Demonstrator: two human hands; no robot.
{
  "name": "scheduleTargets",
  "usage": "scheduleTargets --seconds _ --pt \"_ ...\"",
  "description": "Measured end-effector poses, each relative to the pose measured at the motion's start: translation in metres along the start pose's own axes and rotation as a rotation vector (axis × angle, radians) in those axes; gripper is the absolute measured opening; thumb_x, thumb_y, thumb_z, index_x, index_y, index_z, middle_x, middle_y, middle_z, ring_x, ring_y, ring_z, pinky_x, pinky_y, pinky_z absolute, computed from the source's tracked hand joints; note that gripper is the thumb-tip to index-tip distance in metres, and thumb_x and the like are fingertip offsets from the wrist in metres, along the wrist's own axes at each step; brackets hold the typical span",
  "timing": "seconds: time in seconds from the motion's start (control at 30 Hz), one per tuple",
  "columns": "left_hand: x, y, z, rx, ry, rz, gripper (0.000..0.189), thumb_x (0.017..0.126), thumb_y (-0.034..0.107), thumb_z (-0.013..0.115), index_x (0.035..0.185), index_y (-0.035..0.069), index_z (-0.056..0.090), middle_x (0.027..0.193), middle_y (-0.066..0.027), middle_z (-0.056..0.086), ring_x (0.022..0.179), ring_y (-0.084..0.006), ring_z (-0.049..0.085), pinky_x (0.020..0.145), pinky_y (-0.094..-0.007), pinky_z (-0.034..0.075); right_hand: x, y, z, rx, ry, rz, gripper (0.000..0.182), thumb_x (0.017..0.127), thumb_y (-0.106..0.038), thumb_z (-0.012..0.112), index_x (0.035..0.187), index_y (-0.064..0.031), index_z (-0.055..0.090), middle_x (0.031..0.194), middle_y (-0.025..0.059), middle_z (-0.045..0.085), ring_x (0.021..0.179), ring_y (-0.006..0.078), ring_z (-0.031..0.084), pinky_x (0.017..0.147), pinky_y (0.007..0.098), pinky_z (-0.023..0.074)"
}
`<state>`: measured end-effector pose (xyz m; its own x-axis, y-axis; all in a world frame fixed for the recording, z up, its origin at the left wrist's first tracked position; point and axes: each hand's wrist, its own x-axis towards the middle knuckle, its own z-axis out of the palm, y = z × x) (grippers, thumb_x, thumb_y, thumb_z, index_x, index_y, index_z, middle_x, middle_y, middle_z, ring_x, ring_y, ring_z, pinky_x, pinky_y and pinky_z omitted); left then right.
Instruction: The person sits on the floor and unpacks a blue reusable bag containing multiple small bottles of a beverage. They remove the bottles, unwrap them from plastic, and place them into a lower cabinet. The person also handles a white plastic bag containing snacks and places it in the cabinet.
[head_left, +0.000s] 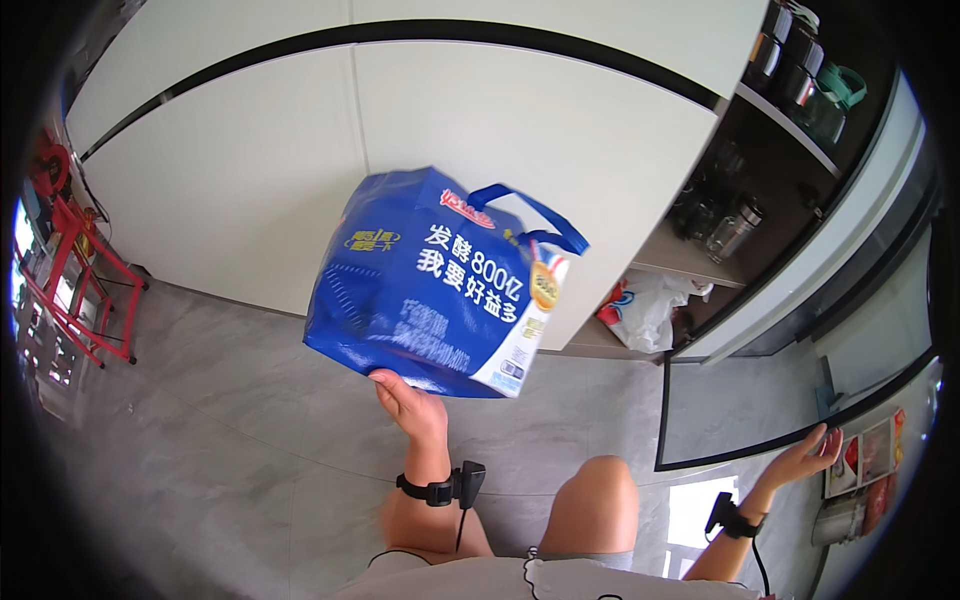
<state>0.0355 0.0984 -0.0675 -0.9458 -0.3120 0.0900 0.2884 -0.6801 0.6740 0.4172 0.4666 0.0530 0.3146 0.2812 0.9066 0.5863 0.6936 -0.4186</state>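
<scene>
A blue glossy carrier bag (420, 285) with printed writing and a blue strap handle is held up before the white cabinet fronts. My left hand (411, 405) grips its lower edge, thumb on the near face; the other fingers are hidden behind or under the bag. Out to the right, my right hand (806, 456) is raised with fingers apart and nothing in it, near the black-edged glass door (750, 450). Both wrists wear black straps with small devices.
Open shelves at the right hold a glass bottle (735, 229), a green-lidded jug (838, 97) and a white plastic bag (646, 311) at the bottom. A red folding step stool (82, 277) stands at the far left on the grey tiled floor (247, 420).
</scene>
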Motion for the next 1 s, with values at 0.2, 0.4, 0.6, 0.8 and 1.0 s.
scheduleTargets --seconds 0.2,0.4,0.6,0.8,1.0 --pt "0.026 0.012 -0.026 -0.249 -0.082 -0.083 0.059 0.104 0.045 0.039 0.146 0.004 0.034 0.146 -0.0125 0.043 0.133 -0.0274 0.044 0.111 -0.0434 0.037 -0.021 0.100 0.024 0.274 -0.204 0.450 0.060 0.102 -0.042 0.046 0.140 0.0047 0.045 0.134 0.0186 0.050 0.123 0.0255 0.052 0.110 0.0384 0.0356" --pt "0.024 0.031 -0.003 -0.279 0.023 -0.131 0.075 0.101 0.060 0.031 0.152 0.006 0.023 0.155 -0.0108 0.032 0.141 -0.0270 0.034 0.117 -0.0440 0.030 -0.020 0.094 0.010 0.407 -0.260 0.619 0.040 0.094 -0.029 0.064 0.116 0.0046 0.060 0.105 0.0093 0.064 0.098 0.0193 0.060 0.091 0.0323 0.0459" --pt "0.022 0.037 0.003 -0.349 0.060 -0.187 0.069 0.104 0.055 0.029 0.155 0.009 0.020 0.158 -0.0084 0.028 0.142 -0.0253 0.033 0.118 -0.0410 0.028 -0.062 0.032 0.019 0.309 -0.312 0.477 0.042 0.095 -0.029 0.064 0.118 0.0052 0.057 0.105 0.0070 0.062 0.095 0.0152 0.055 0.089 0.0282 0.0429" --pt "0.016 0.031 0.002 -0.428 -0.032 -0.289 0.073 0.102 0.060 0.031 0.154 0.010 0.022 0.158 -0.0062 0.029 0.143 -0.0247 0.032 0.118 -0.0411 0.028 -0.111 -0.048 0.040 0.360 -0.530 0.273 0.036 0.096 -0.015 0.065 0.126 0.0011 0.054 0.107 0.0052 0.060 0.098 0.0117 0.057 0.083 0.0245 0.0474" --pt "0.009 0.033 0.007 -0.481 -0.049 -0.319 0.070 0.101 0.058 0.034 0.153 0.012 0.027 0.155 -0.0047 0.035 0.141 -0.0235 0.035 0.117 -0.0409 0.030 -0.160 -0.142 0.117 0.514 -0.679 0.146 0.064 0.087 -0.003 0.066 0.143 0.0002 0.036 0.127 0.0152 0.045 0.115 0.0245 0.052 0.092 0.0360 0.0504"
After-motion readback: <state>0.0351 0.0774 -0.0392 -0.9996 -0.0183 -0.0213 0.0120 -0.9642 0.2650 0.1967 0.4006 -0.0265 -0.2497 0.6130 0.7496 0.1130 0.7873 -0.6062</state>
